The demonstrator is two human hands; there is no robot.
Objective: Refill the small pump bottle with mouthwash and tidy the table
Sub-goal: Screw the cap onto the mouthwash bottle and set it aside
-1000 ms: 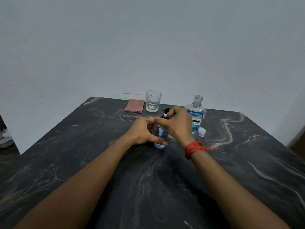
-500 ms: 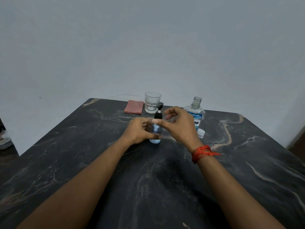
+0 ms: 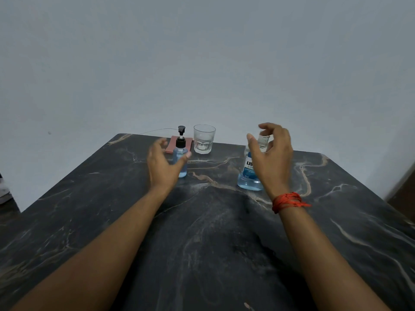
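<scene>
The small pump bottle [image 3: 181, 163] holds blue liquid, has its black pump head on, and stands upright on the dark marble table [image 3: 202, 232], left of centre. My left hand [image 3: 161, 169] is beside it with fingers spread; the thumb crosses the bottle's front and the other fingers stay off it. The mouthwash bottle [image 3: 248, 176], clear with a blue label, stands uncapped to the right. My right hand [image 3: 272, 158] hovers in front of it, fingers loosely curved near the neck and holding nothing. The hand hides the bottle's cap.
An empty drinking glass [image 3: 204, 139] stands near the table's far edge. A folded pink cloth [image 3: 171, 145] lies just left of it, behind the pump bottle. A plain wall rises right behind the table. A thin wire runs along the far edge.
My hands have parted. The left carried the pump bottle left and back toward the cloth and opened. The right left the pump head and moved right to the mouthwash bottle.
</scene>
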